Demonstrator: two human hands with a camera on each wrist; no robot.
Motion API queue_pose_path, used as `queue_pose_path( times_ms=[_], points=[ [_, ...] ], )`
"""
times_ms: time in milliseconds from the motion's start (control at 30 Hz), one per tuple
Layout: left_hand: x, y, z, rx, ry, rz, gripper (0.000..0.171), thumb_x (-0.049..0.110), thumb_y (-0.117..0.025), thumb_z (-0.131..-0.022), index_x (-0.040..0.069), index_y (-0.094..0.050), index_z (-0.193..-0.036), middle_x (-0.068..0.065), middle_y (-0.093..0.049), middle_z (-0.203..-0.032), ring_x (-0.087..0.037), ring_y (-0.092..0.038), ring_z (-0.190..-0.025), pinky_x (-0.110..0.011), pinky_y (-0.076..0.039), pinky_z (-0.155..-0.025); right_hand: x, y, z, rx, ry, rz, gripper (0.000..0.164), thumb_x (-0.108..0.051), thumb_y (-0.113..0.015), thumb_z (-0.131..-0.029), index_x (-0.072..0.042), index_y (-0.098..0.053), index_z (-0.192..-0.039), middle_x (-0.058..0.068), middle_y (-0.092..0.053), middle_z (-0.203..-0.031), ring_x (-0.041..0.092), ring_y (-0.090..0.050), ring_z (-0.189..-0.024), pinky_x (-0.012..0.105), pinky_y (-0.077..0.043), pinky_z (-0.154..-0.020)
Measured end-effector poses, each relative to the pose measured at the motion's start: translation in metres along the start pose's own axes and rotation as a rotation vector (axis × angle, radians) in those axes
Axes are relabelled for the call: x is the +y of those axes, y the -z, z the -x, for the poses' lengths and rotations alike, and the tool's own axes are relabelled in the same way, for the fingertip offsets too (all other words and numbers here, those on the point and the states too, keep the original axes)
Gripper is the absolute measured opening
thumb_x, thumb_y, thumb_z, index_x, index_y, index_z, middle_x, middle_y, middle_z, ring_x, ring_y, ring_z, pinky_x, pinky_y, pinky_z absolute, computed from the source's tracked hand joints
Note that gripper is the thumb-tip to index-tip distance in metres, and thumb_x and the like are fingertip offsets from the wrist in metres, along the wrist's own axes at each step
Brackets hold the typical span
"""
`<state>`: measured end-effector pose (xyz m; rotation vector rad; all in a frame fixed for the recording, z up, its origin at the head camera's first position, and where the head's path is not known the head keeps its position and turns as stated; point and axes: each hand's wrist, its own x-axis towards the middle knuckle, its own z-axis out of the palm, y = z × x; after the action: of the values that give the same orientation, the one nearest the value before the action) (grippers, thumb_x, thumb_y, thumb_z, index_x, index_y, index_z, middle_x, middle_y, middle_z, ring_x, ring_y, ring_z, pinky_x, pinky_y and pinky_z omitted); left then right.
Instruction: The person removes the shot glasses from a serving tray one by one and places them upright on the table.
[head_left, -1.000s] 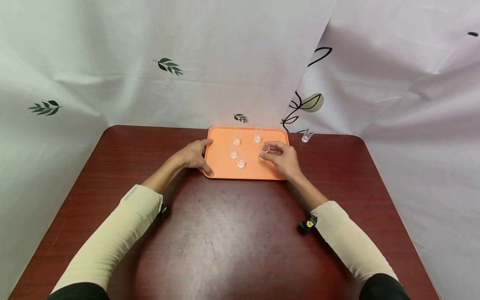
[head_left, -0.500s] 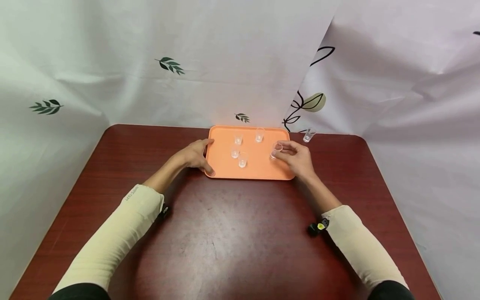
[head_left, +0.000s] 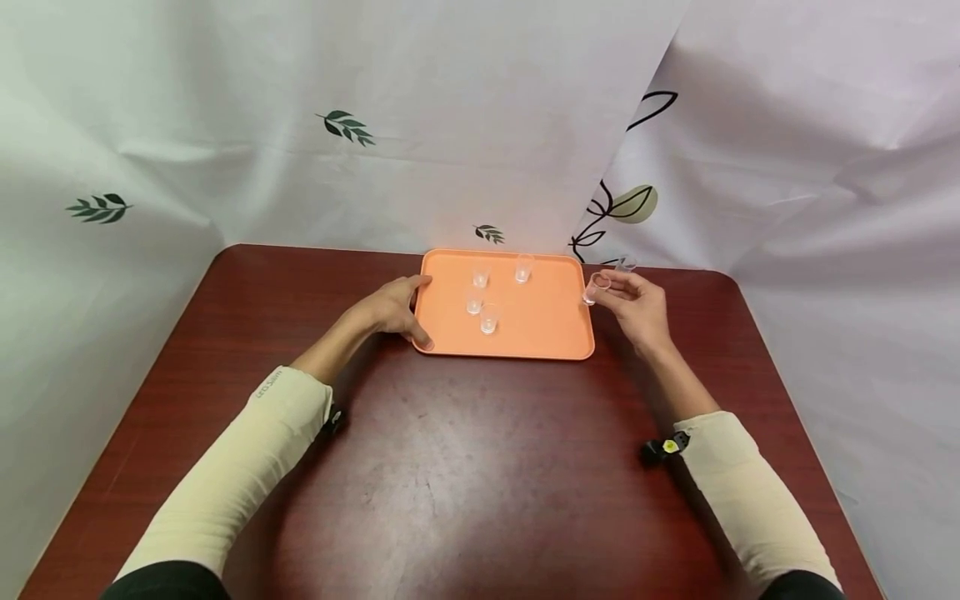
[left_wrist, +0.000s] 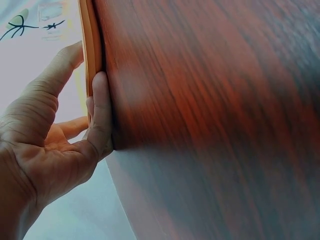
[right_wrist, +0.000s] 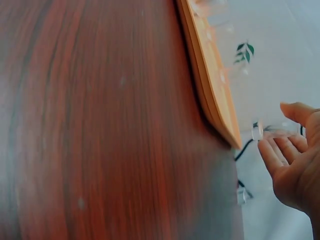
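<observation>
The left hand (head_left: 393,307) is hooked round the short left end of a flat, rectangular orange tray (head_left: 540,327), thumb at the near corner, forefinger well apart from it farther up the edge, and on the left wrist cam I've got fingers right against the outer rim. The right hand (head_left: 641,310) is pinching a small, clear, tapered cup (head_left: 595,292) between thumb and fingertips, so that gap is only about as wide as the cup. Glass or plastic, honestly can't tell from over here. The cup's out at the tray's right edge, mouth up, and my right wrist feed makes it look lifted, though it's pretty blurry. Tray itself lies flat on the dark reddish-brown wood-grain table (head_left: 480,467), far side close to the white leaf-print cloth (head_left: 465,108). I count four more clear cups (head_left: 489,320) on it, all standing: three loosely bunched left of the middle, one by itself near the far rim. One lone clear cup (head_left: 625,263) is just beyond the right hand, partly hidden by the fingers in my head view.
</observation>
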<state>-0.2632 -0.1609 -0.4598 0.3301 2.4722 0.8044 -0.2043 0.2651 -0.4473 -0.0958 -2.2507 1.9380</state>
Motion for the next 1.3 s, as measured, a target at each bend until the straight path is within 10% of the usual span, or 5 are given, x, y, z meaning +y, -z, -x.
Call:
queue_pose_path(
  times_ms=[267, 933, 1300],
  points=[
    [0.022, 0.005, 0.022, -0.026, 0.015, 0.046, 0.134, 0.014, -0.105, -0.076, 0.010, -0.022, -0.181, -0.034, -0.008, -0.186, -0.046, -0.051, -0.148, -0.048, -0.053, -0.115, 0.003, 0.025, -0.008, 0.095, -0.019, -0.028, 0.050, 0.004, -0.091, -0.090, 0.014, -0.074, -0.136, -0.017, -0.081, -0.094, -0.001, -0.077, -0.089, 0.012, -0.061, -0.082],
    [0.022, 0.003, 0.021, -0.009, 0.020, 0.036, 0.133, 0.013, -0.106, -0.076, 0.010, -0.024, -0.181, -0.035, -0.014, -0.185, -0.044, -0.063, -0.132, -0.046, -0.058, -0.110, 0.021, 0.067, -0.034, 0.232, -0.140, 0.030, 0.042, 0.000, -0.087, -0.092, 0.004, -0.078, -0.134, -0.021, -0.079, -0.087, -0.006, -0.073, -0.088, 0.010, -0.059, -0.076],
    [0.021, 0.004, 0.021, -0.002, 0.010, 0.007, 0.133, 0.016, -0.106, -0.074, 0.009, -0.025, -0.180, -0.035, -0.015, -0.185, -0.044, -0.039, -0.160, -0.053, -0.040, -0.133, 0.024, 0.071, -0.051, 0.260, -0.168, 0.152, 0.046, -0.005, -0.088, -0.094, 0.003, -0.077, -0.138, -0.028, -0.073, -0.082, -0.010, -0.070, -0.086, 0.007, -0.056, -0.077]
  ],
)
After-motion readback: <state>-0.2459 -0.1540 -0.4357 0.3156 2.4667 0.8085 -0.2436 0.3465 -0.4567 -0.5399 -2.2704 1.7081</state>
